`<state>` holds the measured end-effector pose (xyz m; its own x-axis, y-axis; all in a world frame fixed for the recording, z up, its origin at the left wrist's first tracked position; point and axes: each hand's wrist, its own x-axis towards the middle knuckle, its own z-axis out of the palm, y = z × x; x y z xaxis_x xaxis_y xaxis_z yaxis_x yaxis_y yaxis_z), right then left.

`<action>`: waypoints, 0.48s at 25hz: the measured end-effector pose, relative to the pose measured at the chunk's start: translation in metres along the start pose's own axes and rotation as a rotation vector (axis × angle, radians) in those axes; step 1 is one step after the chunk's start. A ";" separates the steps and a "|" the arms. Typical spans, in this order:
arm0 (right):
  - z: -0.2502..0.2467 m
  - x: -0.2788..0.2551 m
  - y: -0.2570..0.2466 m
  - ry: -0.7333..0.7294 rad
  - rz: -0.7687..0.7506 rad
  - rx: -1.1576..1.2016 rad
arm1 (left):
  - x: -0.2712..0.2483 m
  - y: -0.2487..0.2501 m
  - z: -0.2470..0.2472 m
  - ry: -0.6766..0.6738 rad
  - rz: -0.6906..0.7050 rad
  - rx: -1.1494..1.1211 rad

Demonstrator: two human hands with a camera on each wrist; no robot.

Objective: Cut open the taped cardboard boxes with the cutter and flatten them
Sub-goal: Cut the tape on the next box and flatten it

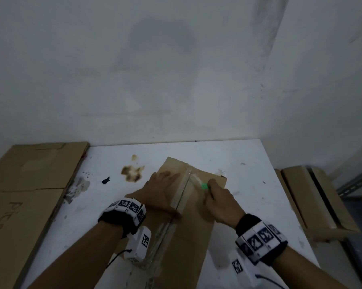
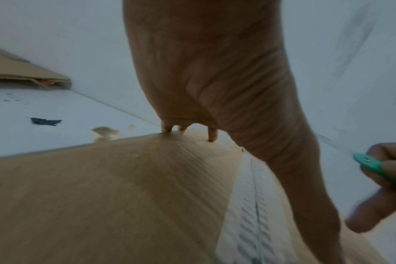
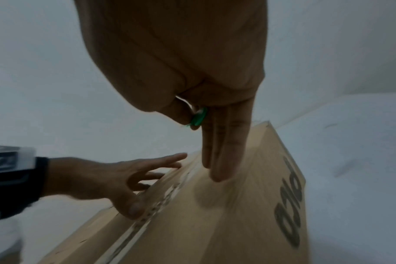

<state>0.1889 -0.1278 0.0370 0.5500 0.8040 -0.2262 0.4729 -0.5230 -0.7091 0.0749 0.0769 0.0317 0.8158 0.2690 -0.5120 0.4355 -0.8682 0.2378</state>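
Two hands on taped box [image 1: 188, 205]: our left hand [image 1: 161, 190] flat, fingers straight, steadying it; our right hand [image 1: 222, 203] pinching green cutter [image 1: 204, 186] beside tape seam [image 1: 181, 195], ready to slit.

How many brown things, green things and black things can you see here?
Brown: 3 - taped cardboard box, flattened cardboard on the left, cardboard stack on the right
Green: 1 - cutter
Black: 1 - small scrap on the white table
Total: 5
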 end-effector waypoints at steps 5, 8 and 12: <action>-0.001 0.042 -0.001 -0.007 0.308 0.716 | 0.037 -0.001 -0.006 -0.013 -0.104 0.025; 0.004 0.050 0.004 -0.015 0.410 0.902 | 0.048 0.008 -0.022 -0.035 -0.092 0.024; 0.011 0.056 0.012 -0.019 0.426 0.880 | 0.064 0.009 -0.031 0.011 -0.094 -0.020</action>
<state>0.2177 -0.0863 0.0088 0.5412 0.6049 -0.5841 -0.4495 -0.3789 -0.8089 0.1427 0.0991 0.0269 0.7750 0.3533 -0.5240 0.5177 -0.8305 0.2057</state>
